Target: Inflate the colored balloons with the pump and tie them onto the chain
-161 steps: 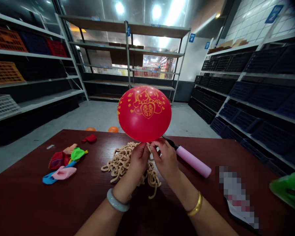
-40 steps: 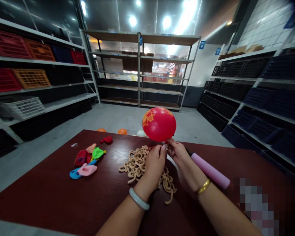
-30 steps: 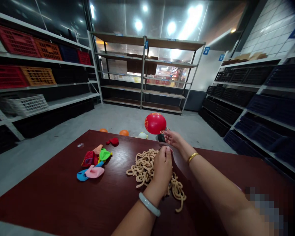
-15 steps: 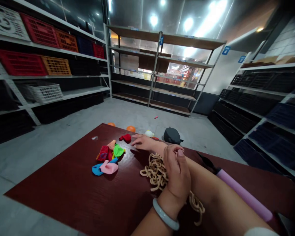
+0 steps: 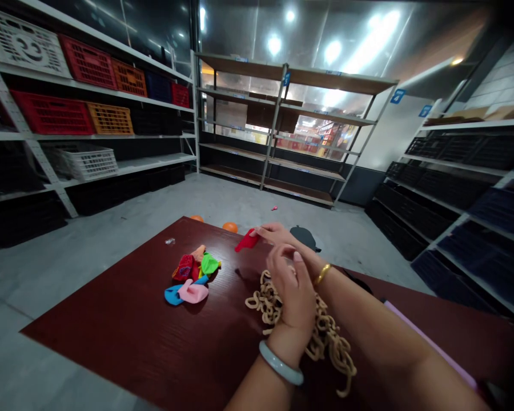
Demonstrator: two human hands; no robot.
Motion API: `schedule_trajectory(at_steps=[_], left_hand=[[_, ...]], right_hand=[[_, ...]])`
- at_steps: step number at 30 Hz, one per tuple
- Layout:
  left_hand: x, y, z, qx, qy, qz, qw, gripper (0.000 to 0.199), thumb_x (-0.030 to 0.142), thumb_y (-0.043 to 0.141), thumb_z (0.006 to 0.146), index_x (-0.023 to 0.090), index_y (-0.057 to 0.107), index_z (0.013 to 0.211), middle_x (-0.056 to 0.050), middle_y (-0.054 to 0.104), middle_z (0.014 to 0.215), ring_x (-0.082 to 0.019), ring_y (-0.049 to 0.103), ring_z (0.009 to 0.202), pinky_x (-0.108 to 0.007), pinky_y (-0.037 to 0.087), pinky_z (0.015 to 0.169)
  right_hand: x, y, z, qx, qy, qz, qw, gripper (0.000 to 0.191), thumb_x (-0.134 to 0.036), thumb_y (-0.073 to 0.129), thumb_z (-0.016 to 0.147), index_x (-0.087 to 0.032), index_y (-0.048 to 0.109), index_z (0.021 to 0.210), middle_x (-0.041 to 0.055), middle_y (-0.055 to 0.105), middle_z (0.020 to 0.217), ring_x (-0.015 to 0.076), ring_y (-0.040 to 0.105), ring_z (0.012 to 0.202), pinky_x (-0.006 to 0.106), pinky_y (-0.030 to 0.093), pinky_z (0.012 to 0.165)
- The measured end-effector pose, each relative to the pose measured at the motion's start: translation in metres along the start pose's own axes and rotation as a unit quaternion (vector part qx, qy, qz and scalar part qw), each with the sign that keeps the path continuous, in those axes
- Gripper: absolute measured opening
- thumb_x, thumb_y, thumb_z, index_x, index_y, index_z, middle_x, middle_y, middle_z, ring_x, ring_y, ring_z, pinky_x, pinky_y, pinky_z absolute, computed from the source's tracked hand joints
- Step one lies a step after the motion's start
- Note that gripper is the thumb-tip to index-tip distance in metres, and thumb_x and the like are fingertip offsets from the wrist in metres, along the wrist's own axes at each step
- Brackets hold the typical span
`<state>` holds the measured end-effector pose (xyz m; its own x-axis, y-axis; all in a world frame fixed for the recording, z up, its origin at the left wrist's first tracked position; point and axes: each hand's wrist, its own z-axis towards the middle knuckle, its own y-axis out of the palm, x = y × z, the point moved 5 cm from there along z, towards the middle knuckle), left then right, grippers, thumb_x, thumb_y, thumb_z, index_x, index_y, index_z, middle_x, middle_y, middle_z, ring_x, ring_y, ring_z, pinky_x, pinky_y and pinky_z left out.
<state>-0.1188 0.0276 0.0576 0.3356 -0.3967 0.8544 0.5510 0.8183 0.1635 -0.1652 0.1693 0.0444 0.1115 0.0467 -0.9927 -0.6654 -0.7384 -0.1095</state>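
Observation:
My right hand (image 5: 273, 233), with a gold bracelet at its wrist, pinches a limp red balloon (image 5: 247, 240) just above the far edge of the dark red table (image 5: 124, 319). Closer to me, my left hand (image 5: 292, 285), wearing a pale bangle, hovers over a tangled beige cord (image 5: 268, 302). Its fingers are loosely bent and apart from the thumb, with nothing visible in them; it partly hides the cord. Left of both hands lie several flat balloons, among them a green one (image 5: 209, 264), a pink one (image 5: 193, 291) and a blue one (image 5: 173, 295).
A small clear scrap (image 5: 170, 241) lies near the far left edge. To the right, my forearm partly covers a pinkish-purple tube (image 5: 430, 342). Beyond the table are orange balloons (image 5: 230, 228) and a dark grey object (image 5: 304, 238). Shelves with crates (image 5: 110, 118) stand around the room.
My right hand has taken the red balloon from the tabletop and lifted it, drawing it slightly right. My left hand has shifted a little left. The camera view has shifted slightly.

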Motion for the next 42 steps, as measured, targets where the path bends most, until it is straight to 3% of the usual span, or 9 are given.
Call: schedule_trajectory(at_steps=[4,8,17,23,26,29,35,38,42], left_hand=[[-0.003,0.001,0.007,0.052,0.054,0.066,0.995,0.05,0.032,0.061,0.082,0.016,0.041,0.125,-0.018,0.044,0.132,-0.028,0.04,0.125,-0.047,0.029,0.105],[-0.021,0.023,-0.001,-0.033,0.059,0.111,0.991,0.081,0.029,0.076,0.066,0.015,0.034,0.134,-0.022,0.04,0.139,-0.034,0.037,0.13,-0.051,0.025,0.106],[-0.032,0.056,-0.033,-0.28,-0.034,0.046,0.958,0.018,0.025,0.047,0.087,0.019,0.061,0.097,-0.006,0.066,0.079,-0.019,0.06,0.07,-0.03,0.043,0.066],[-0.026,0.076,-0.068,-0.397,-0.329,-0.205,0.832,0.03,0.046,0.055,0.084,0.016,0.056,0.081,0.001,0.055,0.057,-0.007,0.042,0.039,-0.017,0.024,0.037],[-0.022,0.074,-0.068,-0.346,-0.45,-0.328,0.755,0.025,0.038,0.062,0.082,0.014,0.058,0.086,0.002,0.055,0.062,-0.004,0.042,0.04,-0.013,0.023,0.033],[-0.024,0.068,-0.054,-0.263,-0.496,-0.379,0.736,0.012,0.019,0.056,0.087,0.012,0.061,0.095,-0.003,0.063,0.074,-0.007,0.058,0.054,-0.015,0.045,0.044],[-0.038,0.062,-0.026,-0.154,-0.514,-0.476,0.697,0.024,0.005,0.041,0.091,0.009,0.062,0.101,-0.012,0.068,0.101,-0.015,0.068,0.092,-0.022,0.057,0.073],[-0.048,0.056,-0.013,-0.114,-0.501,-0.501,0.696,0.024,0.01,0.04,0.094,0.01,0.063,0.101,-0.012,0.069,0.101,-0.019,0.066,0.101,-0.025,0.058,0.076],[-0.06,0.045,0.003,-0.068,-0.475,-0.515,0.71,0.024,0.014,0.039,0.095,0.011,0.063,0.097,-0.011,0.071,0.097,-0.019,0.066,0.1,-0.03,0.057,0.08]], right_hand=[[-0.027,-0.036,-0.047,0.003,-0.026,-0.018,1.0,0.032,-0.044,0.067,0.078,-0.013,0.071,0.073,0.0041,0.069,0.066,0.014,0.062,0.062,0.025,0.049,0.063],[-0.037,-0.071,-0.096,0.057,-0.039,-0.031,0.997,0.038,-0.05,0.066,0.077,-0.012,0.071,0.075,0.0064,0.069,0.066,0.0154,0.064,0.058,0.027,0.051,0.059],[-0.024,-0.115,-0.181,0.112,-0.041,0.141,0.983,0.026,-0.036,0.07,0.078,-0.012,0.07,0.086,0.0102,0.071,0.079,0.0191,0.069,0.072,0.031,0.056,0.068],[-0.012,-0.158,-0.228,0.188,-0.053,0.127,0.972,0.043,-0.032,0.07,0.077,-0.021,0.059,0.117,0.009,0.069,0.101,0.021,0.069,0.082,0.038,0.055,0.076],[0.013,-0.199,-0.261,0.302,-0.034,-0.149,0.941,0.025,-0.035,0.065,0.08,-0.021,0.067,0.1,0.0078,0.07,0.092,0.0212,0.067,0.08,0.038,0.053,0.077],[0.049,-0.22,-0.291,0.316,0.018,-0.414,0.854,0.034,-0.042,0.063,0.08,-0.021,0.067,0.107,0.011,0.066,0.111,0.0273,0.061,0.103,0.04,0.045,0.089],[0.095,-0.215,-0.303,0.264,0.163,-0.605,0.733,0.066,-0.045,0.065,0.076,-0.019,0.047,0.134,0.0169,0.062,0.117,0.0335,0.06,0.102,0.04,0.045,0.079],[0.077,-0.199,-0.286,0.29,0.133,-0.614,0.722,0.056,-0.043,0.056,0.082,-0.017,0.048,0.131,0.0172,0.064,0.113,0.0318,0.063,0.094,0.037,0.045,0.073],[0.043,-0.154,-0.258,0.254,-0.018,-0.578,0.776,0.057,-0.048,0.052,0.084,-0.022,0.045,0.135,0.0128,0.062,0.121,0.029,0.061,0.102,0.036,0.043,0.084]])
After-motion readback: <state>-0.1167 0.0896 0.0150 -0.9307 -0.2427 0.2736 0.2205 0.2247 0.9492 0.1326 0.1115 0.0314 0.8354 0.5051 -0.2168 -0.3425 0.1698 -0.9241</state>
